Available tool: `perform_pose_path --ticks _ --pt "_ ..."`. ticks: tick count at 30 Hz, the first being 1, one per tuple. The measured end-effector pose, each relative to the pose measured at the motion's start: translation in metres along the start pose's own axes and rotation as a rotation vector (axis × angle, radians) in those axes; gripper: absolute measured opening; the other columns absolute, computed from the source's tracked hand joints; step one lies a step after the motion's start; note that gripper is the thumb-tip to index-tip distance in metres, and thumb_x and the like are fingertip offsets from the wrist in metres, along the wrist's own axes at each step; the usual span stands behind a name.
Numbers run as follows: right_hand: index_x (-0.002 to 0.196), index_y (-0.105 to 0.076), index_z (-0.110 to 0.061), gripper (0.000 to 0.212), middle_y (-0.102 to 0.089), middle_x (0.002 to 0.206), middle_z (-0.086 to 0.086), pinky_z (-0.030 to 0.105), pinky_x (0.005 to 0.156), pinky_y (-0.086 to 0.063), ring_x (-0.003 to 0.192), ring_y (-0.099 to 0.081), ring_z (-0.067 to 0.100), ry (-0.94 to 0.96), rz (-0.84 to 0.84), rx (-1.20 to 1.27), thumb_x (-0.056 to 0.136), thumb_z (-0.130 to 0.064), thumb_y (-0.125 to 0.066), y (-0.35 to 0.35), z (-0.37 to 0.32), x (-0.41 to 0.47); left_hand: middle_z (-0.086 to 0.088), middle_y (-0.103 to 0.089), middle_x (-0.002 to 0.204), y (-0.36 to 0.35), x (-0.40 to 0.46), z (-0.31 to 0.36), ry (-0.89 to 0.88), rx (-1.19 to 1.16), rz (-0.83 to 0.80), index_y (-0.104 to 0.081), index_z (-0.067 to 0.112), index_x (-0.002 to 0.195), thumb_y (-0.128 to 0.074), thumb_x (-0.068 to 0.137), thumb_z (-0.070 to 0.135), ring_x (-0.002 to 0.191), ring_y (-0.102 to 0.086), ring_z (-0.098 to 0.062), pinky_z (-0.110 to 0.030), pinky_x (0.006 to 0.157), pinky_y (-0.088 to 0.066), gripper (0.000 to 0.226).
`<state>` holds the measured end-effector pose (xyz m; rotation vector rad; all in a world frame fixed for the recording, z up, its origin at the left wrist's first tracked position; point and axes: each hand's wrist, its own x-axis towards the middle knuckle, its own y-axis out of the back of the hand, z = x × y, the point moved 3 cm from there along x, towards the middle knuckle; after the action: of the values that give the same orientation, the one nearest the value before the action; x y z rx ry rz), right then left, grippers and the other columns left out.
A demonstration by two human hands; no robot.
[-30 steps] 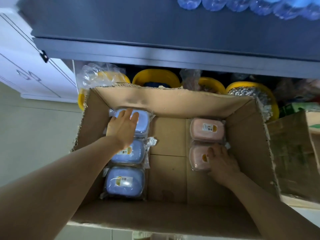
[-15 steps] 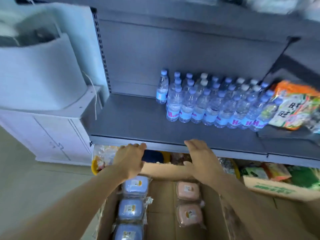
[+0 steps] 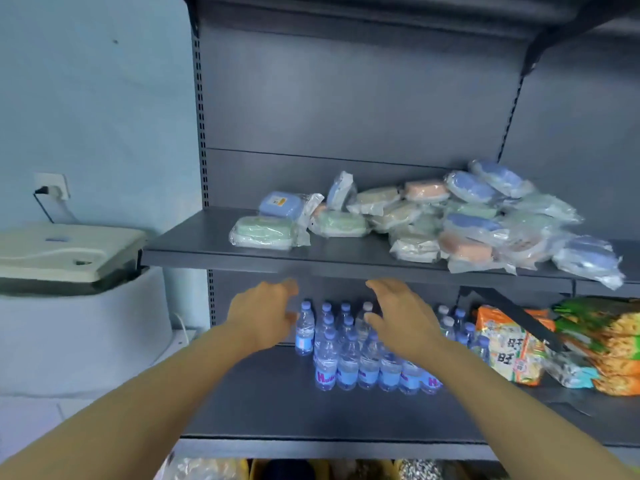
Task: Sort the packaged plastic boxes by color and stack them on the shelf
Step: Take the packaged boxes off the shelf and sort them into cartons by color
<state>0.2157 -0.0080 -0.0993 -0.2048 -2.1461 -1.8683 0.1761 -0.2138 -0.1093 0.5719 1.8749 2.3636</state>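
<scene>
Both empty: left hand point(image 3: 261, 317) and right hand point(image 3: 403, 318) raised below the grey metal shelf point(image 3: 194, 247), fingers point(image 3: 289, 289) loosely spread. Unsorted heap of plastic-wrapped blue, green and pink boxes point(image 3: 450, 223) on that shelf, above small clear water bottles point(image 3: 346, 355).

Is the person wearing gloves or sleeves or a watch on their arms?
No. Both arms are bare as far back as the picture shows, with no sleeves in view. The left hand and the right hand have no gloves, and no watch, ring or bracelet shows on either wrist.
</scene>
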Motion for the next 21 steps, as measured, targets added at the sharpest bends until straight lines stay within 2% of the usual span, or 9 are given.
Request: perform_pose_path --ticks 4,8,12,16,21 --pt "0.142 -0.033 -0.016 0.051 -0.038 0.143 0.004 0.036 0.092 -0.042 0.128 -0.040 0.025 -0.010 0.046 0.010 0.096 -0.028 -0.051 0.031 0.015 0.023 0.001 -0.059 0.123 0.030 0.019 0.003 -0.004 0.003 0.053 -0.044 0.027 0.128 -0.051 0.091 0.032 0.114 -0.054 -0.024 -0.035 0.089 -0.046 0.038" --pt "0.142 -0.033 -0.015 0.055 -0.041 0.139 0.006 0.034 0.091 -0.043 0.124 -0.044 0.023 0.009 0.094 0.008 0.094 -0.030 -0.053 0.046 0.035 0.054 0.000 -0.058 0.122 0.046 0.041 -0.001 0.040 0.025 0.092 -0.046 0.027 0.123 -0.052 0.090 0.033 0.110 -0.055 -0.026 -0.036 0.089 -0.047 0.034" --pt "0.140 -0.035 -0.015 0.054 -0.042 0.135 0.006 0.033 0.089 -0.045 0.116 -0.049 0.022 0.041 0.116 0.031 0.093 -0.031 -0.055 0.045 0.048 0.090 0.001 -0.053 0.131 0.052 0.069 -0.004 0.100 0.044 0.138 -0.045 0.026 0.130 -0.052 0.091 0.031 0.116 -0.053 -0.026 -0.035 0.090 -0.046 0.040" --pt "0.142 -0.032 -0.014 0.057 -0.037 0.139 0.008 0.034 0.098 -0.042 0.125 -0.042 0.024 0.072 0.136 0.036 0.093 -0.031 -0.055 0.039 0.054 0.134 0.003 -0.048 0.137 0.055 0.103 -0.010 0.097 0.061 0.223 -0.044 0.025 0.134 -0.054 0.092 0.032 0.120 -0.050 -0.022 -0.033 0.090 -0.045 0.044" --pt "0.142 -0.028 -0.016 0.061 -0.034 0.138 0.011 0.036 0.094 -0.045 0.121 -0.044 0.028 0.059 0.181 0.062 0.090 -0.027 -0.057 0.034 0.055 0.190 -0.001 -0.048 0.137 0.066 0.158 -0.025 0.048 0.121 0.240 -0.042 0.023 0.137 -0.051 0.093 0.024 0.121 -0.049 -0.025 -0.034 0.094 -0.042 0.045"
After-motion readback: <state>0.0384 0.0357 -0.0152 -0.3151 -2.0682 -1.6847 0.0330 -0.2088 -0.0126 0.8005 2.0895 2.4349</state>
